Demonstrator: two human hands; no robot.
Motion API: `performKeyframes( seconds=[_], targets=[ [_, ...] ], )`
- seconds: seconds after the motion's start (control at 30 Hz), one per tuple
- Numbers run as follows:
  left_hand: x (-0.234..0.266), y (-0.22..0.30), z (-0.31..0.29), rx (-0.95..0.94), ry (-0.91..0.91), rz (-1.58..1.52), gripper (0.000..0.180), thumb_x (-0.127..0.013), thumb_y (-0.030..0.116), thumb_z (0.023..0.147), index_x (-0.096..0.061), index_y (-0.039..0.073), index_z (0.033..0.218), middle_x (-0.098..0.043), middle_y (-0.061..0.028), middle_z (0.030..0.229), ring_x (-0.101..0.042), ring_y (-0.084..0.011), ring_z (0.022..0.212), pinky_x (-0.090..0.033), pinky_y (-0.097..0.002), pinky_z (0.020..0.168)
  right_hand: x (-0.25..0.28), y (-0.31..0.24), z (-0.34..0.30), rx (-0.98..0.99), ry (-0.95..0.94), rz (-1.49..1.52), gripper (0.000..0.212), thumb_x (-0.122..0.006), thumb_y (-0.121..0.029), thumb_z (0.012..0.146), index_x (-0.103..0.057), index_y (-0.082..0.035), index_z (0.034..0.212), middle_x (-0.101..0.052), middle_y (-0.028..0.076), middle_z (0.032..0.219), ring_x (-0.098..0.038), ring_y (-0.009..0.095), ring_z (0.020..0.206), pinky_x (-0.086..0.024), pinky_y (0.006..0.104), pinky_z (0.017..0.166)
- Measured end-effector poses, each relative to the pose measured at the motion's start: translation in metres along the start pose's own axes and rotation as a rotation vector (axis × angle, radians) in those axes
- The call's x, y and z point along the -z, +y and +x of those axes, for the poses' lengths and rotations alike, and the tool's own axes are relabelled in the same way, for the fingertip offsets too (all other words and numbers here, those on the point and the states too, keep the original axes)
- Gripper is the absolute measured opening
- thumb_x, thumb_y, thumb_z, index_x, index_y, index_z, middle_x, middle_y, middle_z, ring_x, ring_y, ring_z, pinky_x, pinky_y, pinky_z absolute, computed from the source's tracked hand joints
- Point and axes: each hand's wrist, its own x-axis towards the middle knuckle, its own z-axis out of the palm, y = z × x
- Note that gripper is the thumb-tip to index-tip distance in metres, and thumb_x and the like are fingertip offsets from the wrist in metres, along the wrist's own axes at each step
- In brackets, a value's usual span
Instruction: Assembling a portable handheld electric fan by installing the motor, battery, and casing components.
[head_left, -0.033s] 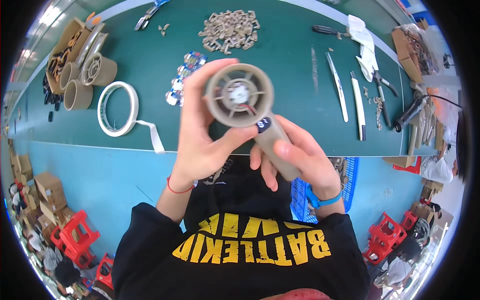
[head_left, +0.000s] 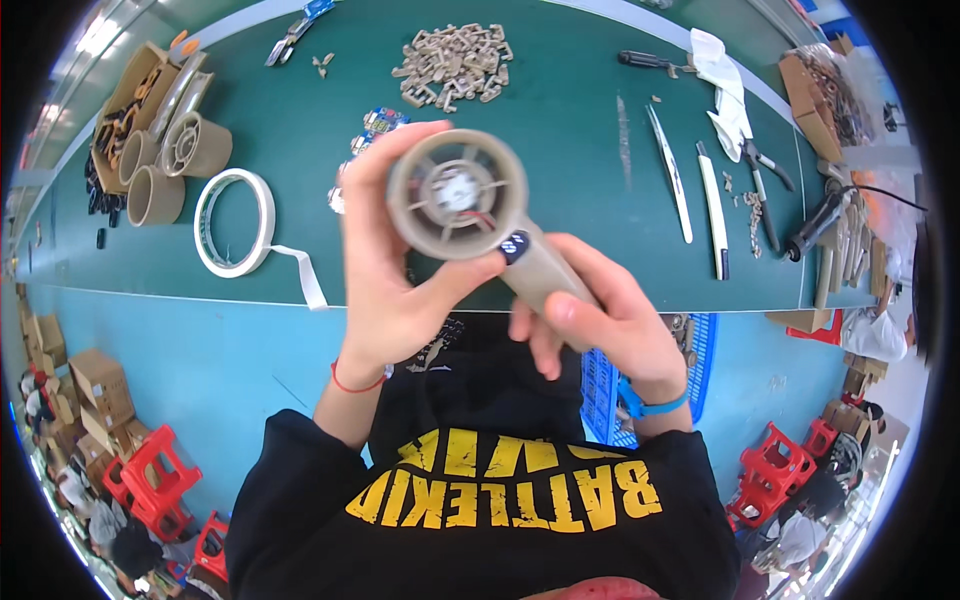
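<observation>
Between both hands, above the table's front edge, is a beige handheld fan [head_left: 548,268] shaped like a hair dryer. Its round open end faces up, showing spokes, a pale hub and a bit of red wire. A small dark display [head_left: 515,247] sits where handle meets barrel. My left hand [head_left: 385,275] wraps the barrel from the left, thumb just beside the display. My right hand [head_left: 630,325] closes round the handle, thumb on top; the handle's lower end is hidden by it. Small circuit boards [head_left: 385,121] lie behind my left hand, partly covered by it.
A roll of white tape [head_left: 203,235] and beige cylinders [head_left: 155,197] are at left. A pile of small beige parts [head_left: 452,65] lies at the far middle. Tweezers [head_left: 670,175], a white-handled tool [head_left: 712,210], pliers [head_left: 762,185] and a screwdriver [head_left: 645,60] lie at right.
Both hands and the fan have shifted a little to the left, the barrel most. My left hand now covers more of the circuit boards.
</observation>
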Motion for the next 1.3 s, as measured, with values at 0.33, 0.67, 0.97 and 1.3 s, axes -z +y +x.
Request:
performKeyframes(
  seconds=[0.33,0.67,0.97,1.3],
  targets=[
    [0.011,0.067,0.006,0.014,-0.858,0.546,0.075,-0.082,0.044,0.069,-0.053,0.002,0.124,-0.063,-0.0175,0.105,-0.06,-0.0344,0.107,-0.047,-0.0392,0.089,0.016,-0.041,-0.046,0.242,-0.102,-1.093,0.038,-0.077,-0.02,0.076,-0.068,-0.003,0.109,-0.071,0.008,0.083,-0.069,0.018,0.061,-0.052,0.0255,0.056],
    [-0.014,0.042,-0.029,0.983,-0.694,-0.534,0.04,-0.055,0.01,0.095,-0.038,0.001,0.13,-0.058,-0.0105,0.099,-0.062,-0.0132,0.082,-0.051,-0.0286,0.076,0.09,-0.071,-0.06,0.715,1.351,-1.204,0.03,-0.053,-0.028,0.099,-0.061,-0.002,0.111,-0.059,0.002,0.079,-0.052,0.01,0.07,-0.042,0.0242,0.063],
    [-0.03,0.033,-0.04,0.748,-0.567,-0.485,0.041,-0.059,0.037,0.093,-0.052,0.001,0.111,-0.059,-0.0041,0.075,-0.055,-0.0095,0.068,-0.043,-0.0231,0.064,0.396,-0.153,-0.213,0.21,1.656,-1.376,0.051,-0.078,-0.04,0.076,-0.061,0.004,0.096,-0.065,0.012,0.087,-0.063,0.019,0.075,-0.049,0.0311,0.066],
    [-0.029,0.018,-0.056,0.454,-0.547,-0.121,0.025,-0.073,0.019,0.082,-0.059,0.003,0.094,-0.063,-0.002,0.073,-0.06,-0.0096,0.063,-0.044,-0.0227,0.058,0.111,-0.133,-0.128,0.725,0.149,0.287,0.046,-0.058,-0.019,0.09,-0.041,0.009,0.122,-0.039,0.003,0.082,-0.044,0.015,0.071,-0.041,0.0254,0.068]
  ],
)
